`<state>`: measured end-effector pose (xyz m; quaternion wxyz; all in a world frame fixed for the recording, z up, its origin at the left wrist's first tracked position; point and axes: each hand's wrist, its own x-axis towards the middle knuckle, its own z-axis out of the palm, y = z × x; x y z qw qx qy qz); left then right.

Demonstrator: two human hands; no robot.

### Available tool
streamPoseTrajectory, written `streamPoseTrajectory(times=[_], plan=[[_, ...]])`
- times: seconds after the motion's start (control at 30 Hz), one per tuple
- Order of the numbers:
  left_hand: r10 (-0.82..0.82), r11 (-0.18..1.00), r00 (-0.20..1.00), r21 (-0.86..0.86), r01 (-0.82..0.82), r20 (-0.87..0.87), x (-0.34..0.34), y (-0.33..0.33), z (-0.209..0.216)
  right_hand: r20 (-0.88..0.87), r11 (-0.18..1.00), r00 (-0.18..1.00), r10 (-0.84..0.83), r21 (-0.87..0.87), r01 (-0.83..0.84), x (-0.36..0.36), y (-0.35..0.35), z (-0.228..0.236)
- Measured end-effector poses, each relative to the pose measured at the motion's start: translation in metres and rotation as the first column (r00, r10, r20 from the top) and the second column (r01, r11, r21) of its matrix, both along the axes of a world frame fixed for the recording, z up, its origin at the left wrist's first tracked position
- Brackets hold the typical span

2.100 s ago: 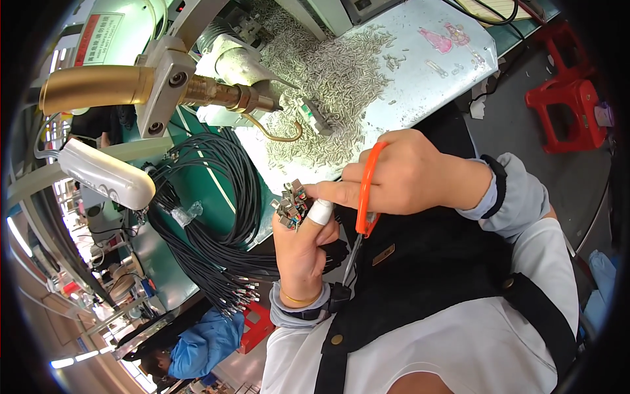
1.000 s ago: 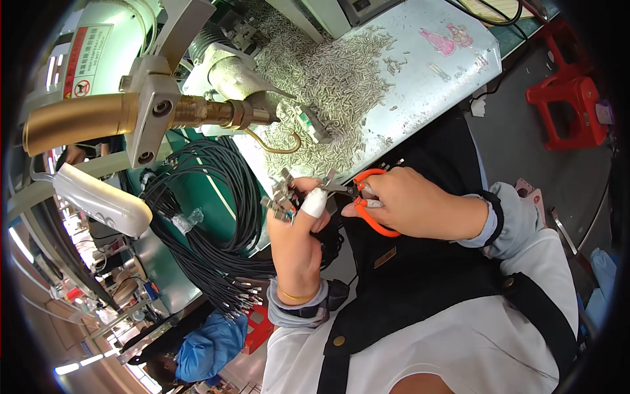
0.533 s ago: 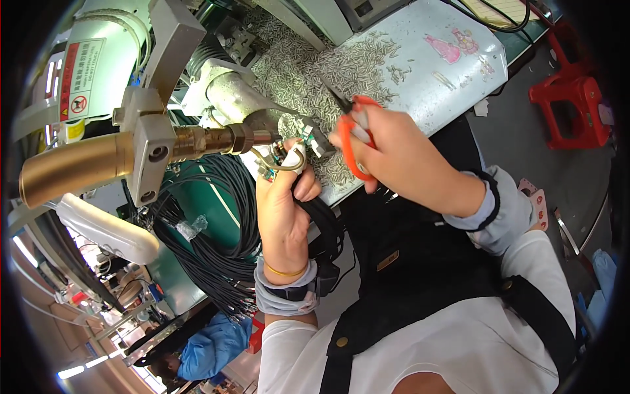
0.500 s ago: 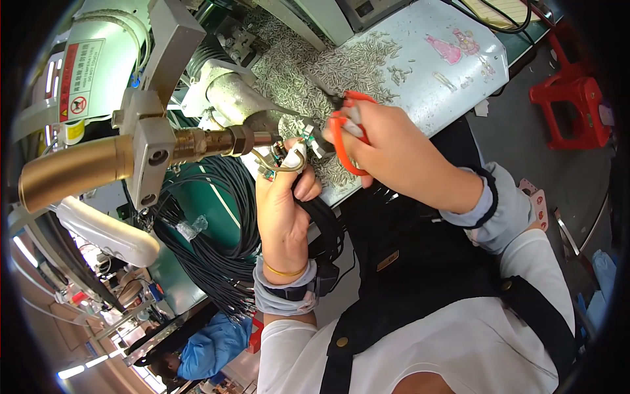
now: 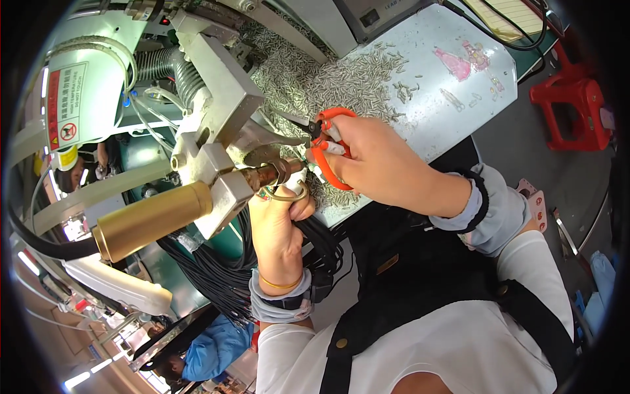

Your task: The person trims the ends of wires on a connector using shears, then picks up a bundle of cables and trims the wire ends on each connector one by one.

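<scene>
While the right hand (image 5: 387, 161) is wrapped round orange-handled metal cutters (image 5: 316, 128), handles spread, blade gap unclear, the tool sits above the pale metal work surface (image 5: 430, 118) near its lower left corner, over loose small silvery cylindrical pieces (image 5: 357, 82) covering the left side. Left hand (image 5: 279, 226), white wrap (image 5: 296, 178) on one digit, is just beside the cutters at that corner, partly behind a brass nozzle (image 5: 269, 176); fingers curled in, contents hidden, can't tell the hold. Thin black cables (image 5: 321, 246) hang beside its palm, below the near edge; red plastic stool (image 5: 571, 118) past the right corner.
</scene>
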<state>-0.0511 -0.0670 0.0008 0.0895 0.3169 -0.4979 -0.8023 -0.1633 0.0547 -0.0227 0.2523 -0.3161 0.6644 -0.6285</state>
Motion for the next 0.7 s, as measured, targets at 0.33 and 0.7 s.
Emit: streamPoseTrajectory(times=[0.33,0.7], plan=[[-0.027,0.999,0.999,-0.028,0.026,-0.029,0.0,0.0,0.0,-0.058,0.999,0.998,-0.03,-0.013,0.029,0.002,0.0,-0.004],[0.181,0.972,0.983,-0.154,-0.178,0.007,0.026,0.04,0.015,-0.251,0.991,0.964,-0.082,0.082,0.106,0.015,0.033,0.009]])
